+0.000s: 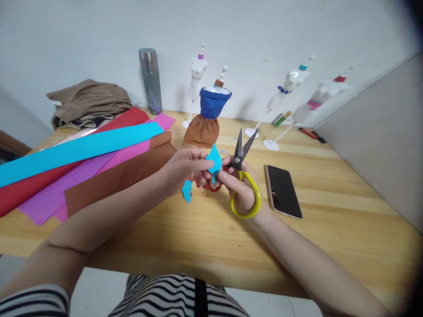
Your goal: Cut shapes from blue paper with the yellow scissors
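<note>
Left hand [188, 167]: pinching blue shape [214, 162]
Right hand [243, 193]: gripping open scissors [237, 161], fingertips at shape
Blue shape: above tabletop [198, 237], between front and back edges
Blades [239, 145]: keep clear of fingers

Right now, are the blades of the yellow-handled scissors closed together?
No, the yellow-handled scissors on the right hand have their two blades spread apart in a V.

Before me, light wooden tabletop [330, 237] with visible grain; behind it, plain white wall [257, 26]; below, pale tiled floor [99, 286].
</note>
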